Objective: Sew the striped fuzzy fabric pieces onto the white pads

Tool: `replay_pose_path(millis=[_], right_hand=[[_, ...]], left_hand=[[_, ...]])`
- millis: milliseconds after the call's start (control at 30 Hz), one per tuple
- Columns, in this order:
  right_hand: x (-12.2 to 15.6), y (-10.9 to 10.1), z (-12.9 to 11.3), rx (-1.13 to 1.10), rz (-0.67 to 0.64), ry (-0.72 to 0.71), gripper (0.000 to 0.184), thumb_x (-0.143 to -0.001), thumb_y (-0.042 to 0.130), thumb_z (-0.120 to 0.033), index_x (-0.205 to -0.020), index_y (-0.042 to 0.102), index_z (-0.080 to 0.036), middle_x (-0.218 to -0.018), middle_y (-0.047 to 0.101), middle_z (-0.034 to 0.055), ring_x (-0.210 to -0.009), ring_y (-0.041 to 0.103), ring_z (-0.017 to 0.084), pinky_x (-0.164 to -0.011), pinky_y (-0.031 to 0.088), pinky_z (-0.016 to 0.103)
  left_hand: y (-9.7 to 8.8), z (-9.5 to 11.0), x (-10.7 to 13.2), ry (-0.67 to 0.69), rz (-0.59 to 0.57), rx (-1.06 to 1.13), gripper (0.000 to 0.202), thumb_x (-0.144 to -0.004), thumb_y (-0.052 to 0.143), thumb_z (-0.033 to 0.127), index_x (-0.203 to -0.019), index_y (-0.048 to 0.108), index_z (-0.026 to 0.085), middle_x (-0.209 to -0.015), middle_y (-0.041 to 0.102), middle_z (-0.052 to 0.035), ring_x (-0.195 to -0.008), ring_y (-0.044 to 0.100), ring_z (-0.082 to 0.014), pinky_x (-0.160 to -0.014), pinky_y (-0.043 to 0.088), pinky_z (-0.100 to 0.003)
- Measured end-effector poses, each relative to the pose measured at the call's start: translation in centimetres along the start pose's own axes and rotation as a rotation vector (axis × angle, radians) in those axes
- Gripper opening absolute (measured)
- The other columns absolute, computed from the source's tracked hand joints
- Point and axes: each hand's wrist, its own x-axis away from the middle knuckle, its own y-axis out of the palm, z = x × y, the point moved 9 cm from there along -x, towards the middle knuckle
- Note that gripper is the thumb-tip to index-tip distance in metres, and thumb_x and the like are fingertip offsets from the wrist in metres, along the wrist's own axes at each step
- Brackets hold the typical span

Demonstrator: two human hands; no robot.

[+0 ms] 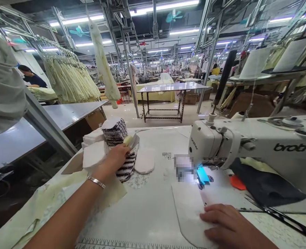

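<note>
My left hand (118, 155) reaches to a stack of striped black-and-white fabric pieces (121, 148) at the far left of the sewing table, its fingers closed on a small pale yellow piece (129, 140) at the stack's top. My right hand (225, 224) lies flat, fingers stretched, on a white fabric panel (187, 207) in front of the needle. The white Brother sewing machine (246, 145) stands at the right, its lamp lighting the presser foot area (203, 176).
A white oval piece (145, 160) lies beside the stack, with white pieces (94, 148) to its left. Black scissors (282, 218) and dark cloth (267, 186) lie under the machine arm. Pale yellow garments (70, 83) hang at the back left; a person (29, 76) sits there.
</note>
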Motion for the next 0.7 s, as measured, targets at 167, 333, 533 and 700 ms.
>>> replay_pose_path(millis=[167, 333, 533, 700], right_hand=[[0.3, -1.2, 0.4, -0.036, 0.042, -0.004, 0.015, -0.081, 0.063, -0.036, -0.093, 0.066, -0.026, -0.104, 0.067, 0.0056, -0.101, 0.061, 0.023, -0.081, 0.054, 0.032], [0.2, -2.2, 0.4, -0.264, 0.154, 0.11, 0.03, -0.083, 0.063, -0.031, -0.112, 0.06, -0.03, -0.122, 0.057, 0.0076, -0.114, 0.053, 0.024, -0.089, 0.05, 0.034], [-0.3, 1.3, -1.0, -0.715, 0.149, 0.232, 0.105, -0.075, 0.072, -0.026, -0.143, -0.009, -0.033, -0.146, 0.023, 0.0133, -0.13, 0.032, 0.028, -0.098, 0.04, 0.043], [2.5, 3.2, -0.4, -0.763, 0.157, 0.362, 0.093, -0.077, 0.067, -0.023, -0.144, 0.002, -0.027, -0.139, 0.037, 0.0124, -0.123, 0.043, 0.027, -0.095, 0.042, 0.037]], left_hand=[[-3.9, 0.2, 2.0, 0.003, 0.148, 0.088, 0.012, -0.084, 0.04, 0.016, -0.083, 0.052, 0.017, -0.09, 0.059, -0.0073, -0.087, 0.056, -0.0214, -0.077, 0.046, -0.036], [-9.4, 5.5, 6.0, 0.085, 0.209, 0.275, 0.02, -0.086, 0.036, 0.038, -0.088, 0.048, 0.023, -0.073, 0.06, -0.0004, -0.065, 0.056, -0.0181, -0.06, 0.047, -0.028], [-8.4, 17.6, 8.6, 0.313, -0.17, 0.765, 0.016, -0.087, 0.042, 0.038, -0.09, 0.054, 0.028, -0.069, 0.059, 0.0035, -0.058, 0.055, -0.0129, -0.051, 0.045, -0.02], [-0.8, 21.7, 5.6, 0.29, -0.293, 0.656, 0.011, -0.084, 0.046, 0.025, -0.092, 0.054, 0.024, -0.073, 0.061, 0.0039, -0.068, 0.057, -0.0146, -0.058, 0.043, -0.022]])
